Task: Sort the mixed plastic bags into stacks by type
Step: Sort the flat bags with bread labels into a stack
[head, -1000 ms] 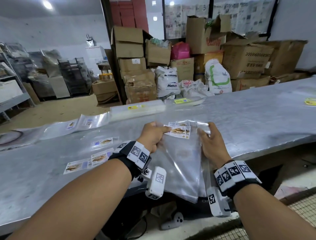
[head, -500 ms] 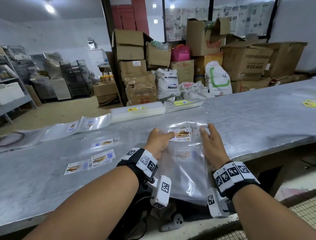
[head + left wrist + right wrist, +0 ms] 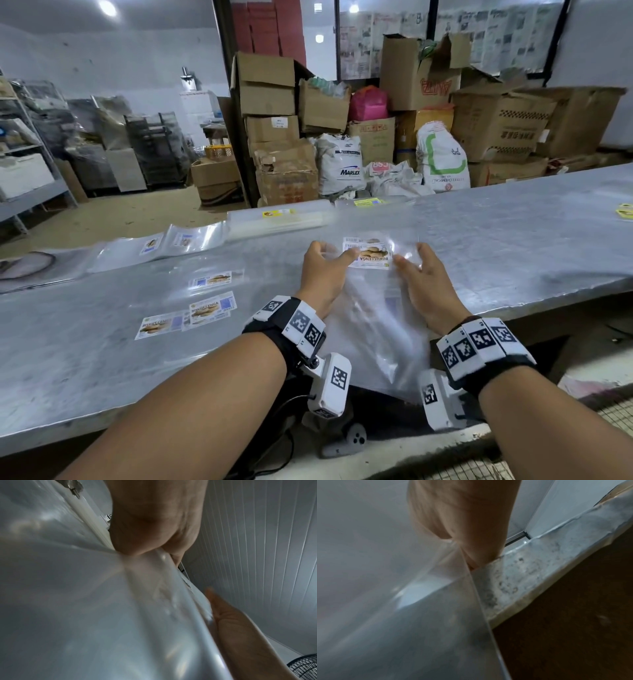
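Setting: storeroom with stacked brown cardboard boxes (image 3: 270,85) and white printed sacks (image 3: 340,164) behind a long grey metal tabletop (image 3: 513,246).
Task object: a bundle of clear plastic bags with a printed biscuit label (image 3: 368,255) is laid on the tabletop directly before the person, its near end hanging over the tabletop edge.
Left grip: the left hand (image 3: 323,270) is placed on the bundle's left side, thumb extended onto the label; whether any film is pinched underneath cannot be told from the blurred left wrist view.
Right grip: the right hand (image 3: 424,277) is spread, fingers relaxed, resting on the bundle's right side; nothing is seen to be gripped.
Sorted material: loose clear labelled bags (image 3: 205,308) are laid flat to the left, and a thick stack of clear bags with a yellow label (image 3: 277,219) is set at the far edge.
Step in hand: judged to be squaring and flattening of the bundle before separation.
Next move: one bag is likely to be peeled off by its corner, its label read, and the matching stack chosen; slippery film calls for a light pinch.
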